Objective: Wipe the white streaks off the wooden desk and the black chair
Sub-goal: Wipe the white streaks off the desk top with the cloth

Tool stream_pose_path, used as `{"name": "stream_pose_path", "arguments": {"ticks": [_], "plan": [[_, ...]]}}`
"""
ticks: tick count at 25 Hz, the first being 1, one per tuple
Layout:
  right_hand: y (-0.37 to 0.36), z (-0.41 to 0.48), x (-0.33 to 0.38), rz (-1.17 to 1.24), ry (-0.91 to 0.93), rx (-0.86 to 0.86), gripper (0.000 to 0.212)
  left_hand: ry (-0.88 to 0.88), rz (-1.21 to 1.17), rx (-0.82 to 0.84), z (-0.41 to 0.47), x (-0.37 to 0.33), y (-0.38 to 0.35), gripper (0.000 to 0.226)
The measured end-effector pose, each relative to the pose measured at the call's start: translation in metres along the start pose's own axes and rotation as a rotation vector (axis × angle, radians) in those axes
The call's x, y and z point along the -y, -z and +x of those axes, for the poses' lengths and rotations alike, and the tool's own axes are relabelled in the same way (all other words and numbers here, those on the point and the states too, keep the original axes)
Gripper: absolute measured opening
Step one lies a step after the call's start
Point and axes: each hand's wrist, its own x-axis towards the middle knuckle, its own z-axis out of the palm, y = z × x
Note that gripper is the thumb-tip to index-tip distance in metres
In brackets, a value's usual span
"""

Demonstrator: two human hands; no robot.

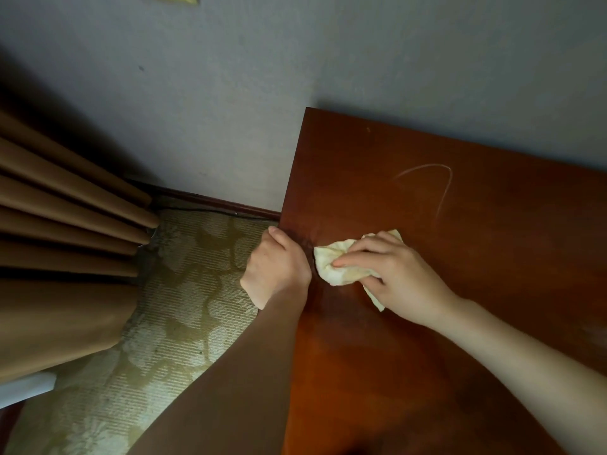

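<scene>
White streak (pixel 446 197) runs toward the wall (pixel 361 60) just beyond your right hand (pixel 397 274), which clutches the cloth (pixel 335 264); your left hand (pixel 279 267) grips the desk (pixel 492 307) edge.

The wooden desk (pixel 460 290) fills the right half of the frame, its reddish-brown, glossy top set against the wall along its upper edge. Its left edge runs down from the upper centre of the frame. A thin white streak (pixel 430 166) lies in the upper right part of the top, shaped like a hook, arching up and then dropping down to the lower left. A crumpled pale yellow cloth (pixel 331 261) lies on the top near the left edge, well apart from the streak, bunched under the right hand (pixel 394 277) that grips it.
</scene>
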Motion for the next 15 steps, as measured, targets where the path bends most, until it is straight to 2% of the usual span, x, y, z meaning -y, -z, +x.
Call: {"name": "stream_pose_path", "arguments": {"ticks": [3, 7, 12, 15], "plan": [[0.003, 0.029, 0.002, -0.104, -0.015, -0.094, 0.042, -0.009, -0.002, -0.002, 0.000, -0.001, 0.000, 0.050], [0.008, 0.100, -0.003, -0.155, -0.173, -0.240, 0.040, -0.009, -0.004, -0.002, 0.001, 0.000, -0.001, 0.050], [0.020, 0.183, -0.034, -0.232, -0.384, -0.319, 0.029, -0.016, 0.006, -0.009, 0.001, 0.001, -0.003, 0.050], [0.014, 0.203, -0.034, -0.217, -0.544, -0.417, 0.037, -0.020, 0.017, -0.010, 0.002, 0.000, -0.003, 0.050]]}}
